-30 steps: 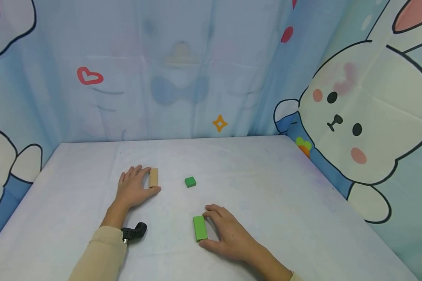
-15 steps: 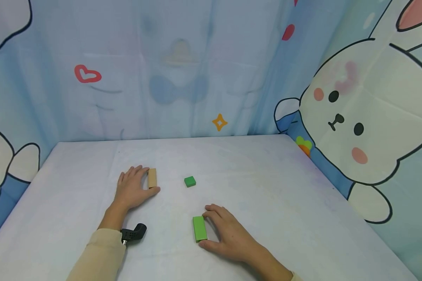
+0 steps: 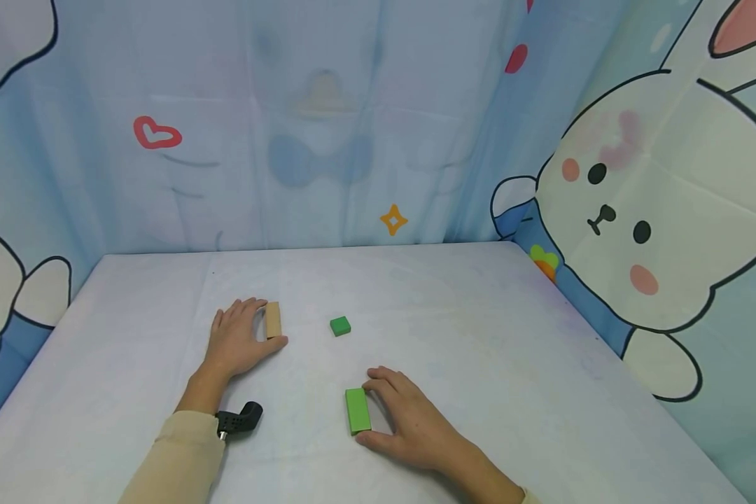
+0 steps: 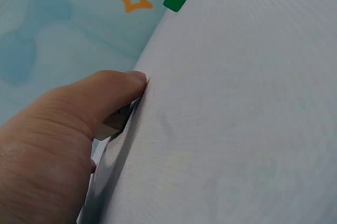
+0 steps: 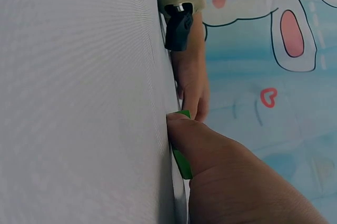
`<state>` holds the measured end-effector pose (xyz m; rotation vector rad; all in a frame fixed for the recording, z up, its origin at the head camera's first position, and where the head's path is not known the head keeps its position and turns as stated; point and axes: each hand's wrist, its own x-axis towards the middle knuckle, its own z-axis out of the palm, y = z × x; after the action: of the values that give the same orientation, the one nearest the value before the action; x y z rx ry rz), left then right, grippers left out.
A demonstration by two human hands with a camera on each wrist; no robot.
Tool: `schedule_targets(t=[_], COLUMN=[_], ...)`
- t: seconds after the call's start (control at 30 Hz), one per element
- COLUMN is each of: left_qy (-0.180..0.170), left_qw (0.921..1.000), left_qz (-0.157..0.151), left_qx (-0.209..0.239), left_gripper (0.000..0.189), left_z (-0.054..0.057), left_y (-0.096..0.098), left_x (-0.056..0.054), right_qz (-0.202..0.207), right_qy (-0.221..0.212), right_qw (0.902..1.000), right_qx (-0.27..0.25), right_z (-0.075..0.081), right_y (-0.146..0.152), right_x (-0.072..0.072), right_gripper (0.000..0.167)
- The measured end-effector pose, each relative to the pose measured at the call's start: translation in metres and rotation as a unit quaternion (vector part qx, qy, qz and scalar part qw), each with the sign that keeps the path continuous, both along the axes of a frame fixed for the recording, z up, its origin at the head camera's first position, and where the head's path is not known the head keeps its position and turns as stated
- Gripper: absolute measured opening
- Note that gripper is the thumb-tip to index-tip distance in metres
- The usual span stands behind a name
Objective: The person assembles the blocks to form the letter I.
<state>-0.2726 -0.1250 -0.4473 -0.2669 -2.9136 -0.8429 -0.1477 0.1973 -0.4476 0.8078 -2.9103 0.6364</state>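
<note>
On the white table, my left hand [image 3: 236,337] holds a tan wooden block [image 3: 273,320] by its two ends, fingertips at the far end and thumb at the near end. In the left wrist view the thumb covers most of that block [image 4: 109,130]. Closer to me and to the right, my right hand [image 3: 409,423] grips a light green block [image 3: 358,411] the same way, thumb at its near end. The right wrist view shows part of this green block [image 5: 182,165] behind the thumb. Between and beyond the hands lies a small dark green block [image 3: 340,326], touched by neither.
A white cloth covers the table [image 3: 479,336]. Behind it hangs a blue curtain [image 3: 227,182] printed with cartoon rabbits, close along the back and right edges. A black wrist camera mount [image 3: 241,418] sticks out from the left wrist above the cloth.
The head view has shifted very slightly. Both hands and all the blocks keep the same places on the table.
</note>
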Motion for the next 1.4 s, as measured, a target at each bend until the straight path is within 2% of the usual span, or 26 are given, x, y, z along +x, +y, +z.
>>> schedule_targets(t=[1.07, 1.4], left_qy=[0.001, 0.014], left_qw=[0.9996, 0.9989], left_qz=[0.001, -0.008], left_qx=[0.028, 0.044], left_gripper=[0.082, 0.082], left_z=[0.0023, 0.0039], left_y=[0.0038, 0.008], left_x=[0.0028, 0.0054], right_qz=[0.002, 0.001], right_qy=[0.013, 0.005], right_qw=[0.9999, 1.0], right_qx=[0.001, 0.002], right_z=[0.0005, 0.0011], right_y=[0.0002, 0.0007], right_x=[0.0003, 0.0014], right_gripper=[0.066, 0.068])
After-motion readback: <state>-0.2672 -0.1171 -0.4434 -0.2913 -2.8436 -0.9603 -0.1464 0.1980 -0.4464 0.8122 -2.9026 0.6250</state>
